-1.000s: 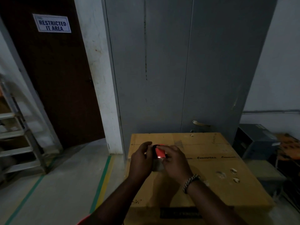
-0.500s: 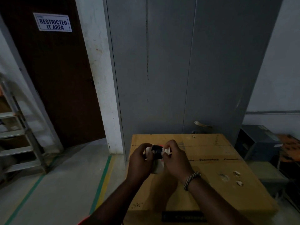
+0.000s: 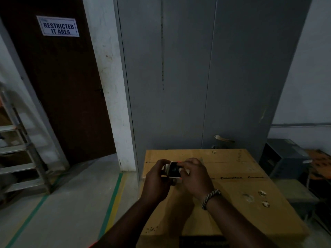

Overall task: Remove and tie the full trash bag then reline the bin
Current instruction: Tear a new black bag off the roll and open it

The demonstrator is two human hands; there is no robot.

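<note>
Both my hands meet over a large cardboard box (image 3: pixel 232 187) and hold one small black and white object (image 3: pixel 173 169), too dark and small to identify. My left hand (image 3: pixel 156 181) grips its left side with curled fingers. My right hand (image 3: pixel 194 174) pinches its right side from above; a braided bracelet sits on that wrist. A sliver of red shows at the object's edges. No trash bag or bin is in view.
A grey metal cabinet (image 3: pixel 206 72) stands right behind the box. A brown door (image 3: pixel 59 90) with a "RESTRICTED IT AREA" sign is at left, a metal stepladder (image 3: pixel 19 151) at far left. Dark equipment boxes (image 3: pixel 286 158) sit at right. Green and yellow floor tape (image 3: pixel 114 199) runs beside the box.
The red part that glowed between my fingers a second ago is now mostly covered. The object has turned in my hands, showing more black and white. Both hands stay in place.
</note>
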